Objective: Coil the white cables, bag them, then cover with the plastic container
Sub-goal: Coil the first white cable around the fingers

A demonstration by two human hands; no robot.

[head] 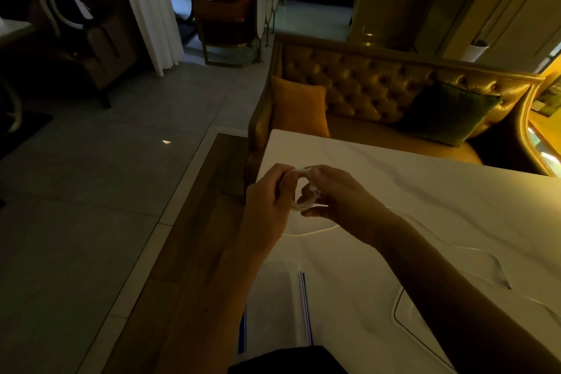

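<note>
Above the white marble table (pixel 425 191), both hands hold a small coil of white cable (pixel 300 205). My left hand (pixel 270 200) grips the coil's left side. My right hand (pixel 340 194) pinches its right side near the plug end. A loose tail of the same cable (pixel 315 231) trails down onto the table. A second white cable (pixel 498 264) lies loose on the table at the right. A clear zip bag (pixel 285 307) with blue strips lies flat near the front edge. The clear plastic container (pixel 403 322) sits at the front right, partly hidden by my right forearm.
The table's left edge (pixel 261 167) drops to a wood and tile floor. A tufted gold sofa (pixel 379 91) with an orange cushion (pixel 299 106) and a green cushion (pixel 449 112) stands behind the table. Chairs and a white curtain (pixel 145 6) are farther back.
</note>
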